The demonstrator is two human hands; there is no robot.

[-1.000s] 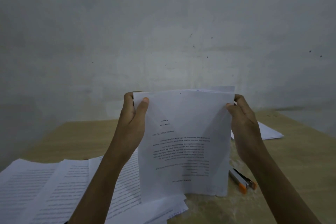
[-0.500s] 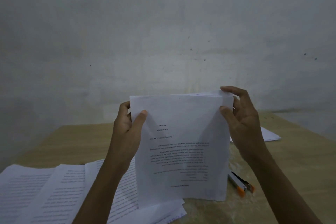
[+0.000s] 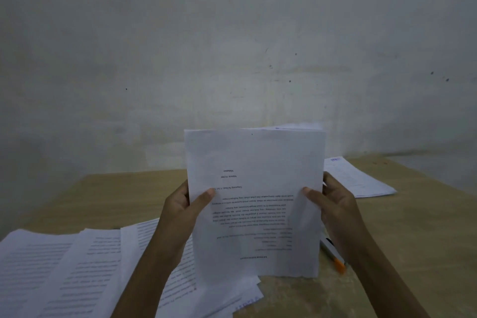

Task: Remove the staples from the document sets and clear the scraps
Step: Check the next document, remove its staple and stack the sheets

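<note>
A set of white printed sheets stands upright on its lower edge on the table, text upside down towards me. My left hand grips its left side at mid-height, thumb on the front page. My right hand grips the right side the same way. An orange-and-white staple remover lies on the table behind my right wrist, partly hidden. No staple is visible in the sheets.
Several printed document sets are fanned out on the wooden table at the left and under the held sheets. Another paper stack lies at the back right. A grey wall rises right behind the table.
Both hands have slid down from the top corners of the sheets to mid-height on the sides. The sheets stay upright on the table.
</note>
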